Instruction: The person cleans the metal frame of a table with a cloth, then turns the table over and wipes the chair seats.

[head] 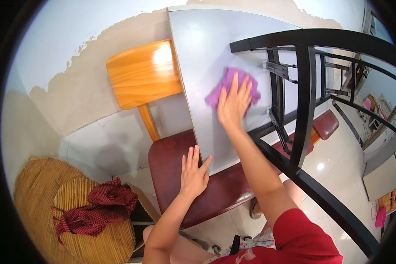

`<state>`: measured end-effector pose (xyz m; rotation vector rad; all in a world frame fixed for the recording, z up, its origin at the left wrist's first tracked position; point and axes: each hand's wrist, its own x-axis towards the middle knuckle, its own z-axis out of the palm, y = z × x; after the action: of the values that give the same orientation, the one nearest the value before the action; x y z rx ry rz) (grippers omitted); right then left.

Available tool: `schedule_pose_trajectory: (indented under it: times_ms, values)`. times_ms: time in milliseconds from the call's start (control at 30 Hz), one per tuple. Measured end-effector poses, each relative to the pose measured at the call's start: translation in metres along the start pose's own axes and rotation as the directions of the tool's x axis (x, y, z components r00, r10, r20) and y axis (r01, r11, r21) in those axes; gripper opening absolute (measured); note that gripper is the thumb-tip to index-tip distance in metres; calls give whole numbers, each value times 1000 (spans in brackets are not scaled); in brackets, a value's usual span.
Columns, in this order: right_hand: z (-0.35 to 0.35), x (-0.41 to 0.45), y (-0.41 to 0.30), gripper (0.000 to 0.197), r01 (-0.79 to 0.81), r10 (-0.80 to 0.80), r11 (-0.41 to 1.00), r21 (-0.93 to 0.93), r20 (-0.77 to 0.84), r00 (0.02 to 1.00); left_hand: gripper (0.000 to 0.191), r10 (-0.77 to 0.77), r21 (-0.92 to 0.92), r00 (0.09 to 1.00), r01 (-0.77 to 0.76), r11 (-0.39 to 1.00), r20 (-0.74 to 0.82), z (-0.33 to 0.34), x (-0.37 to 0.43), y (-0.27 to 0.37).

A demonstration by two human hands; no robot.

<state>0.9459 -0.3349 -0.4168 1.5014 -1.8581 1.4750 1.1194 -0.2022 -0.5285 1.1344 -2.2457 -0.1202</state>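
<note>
A purple cloth (pixel 217 95) lies crumpled on a pale grey-white board (pixel 204 43) that has a black metal frame on it. My right hand (pixel 235 99) presses flat on the cloth, its fingers spread over it and pointing up the board. My left hand (pixel 194 171) rests with fingers spread at the board's near left corner, over a dark red padded seat (pixel 171 165); it holds nothing. The black metal frame (pixel 303 99), with metal brackets, rises to the right of my right hand. The board lies across the red seats.
An orange wooden backrest (pixel 143 74) stands left of the board, before a wall with peeling paint. Round woven trays (pixel 95 244) with a red checked cloth (pixel 95 217) are at lower left, beside an open box (pixel 143 198). Another red chair back (pixel 326 124) is at right.
</note>
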Motion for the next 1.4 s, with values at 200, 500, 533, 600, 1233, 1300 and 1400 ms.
schedule_pose_trajectory:
  times_ms: [200,500,533,600,1233,1300,1400]
  values:
    - [6,21,9,62,-165,164,986,-15,-53,985,58,39,53,996,-34,998,-80,-13,9,5]
    - [9,-26,31,69,-560,559,828,-19,-30,829,55,24,44,999,-26,999,46,-4,11,6]
    - [9,-11,30,68,-586,583,810,-32,-60,810,55,31,39,999,-32,999,42,-3,13,6]
    - [6,23,40,67,-553,546,832,-36,-114,830,55,53,48,998,-54,997,39,-1,13,7]
    - [11,45,11,56,-211,210,978,-4,-87,974,49,35,26,996,-37,999,86,-9,13,9]
    - [16,65,0,56,-230,230,973,14,-114,966,49,30,51,996,-34,998,79,-11,13,5]
    - [20,96,-6,56,-301,296,954,4,-189,936,49,37,33,995,-41,999,89,-15,12,7]
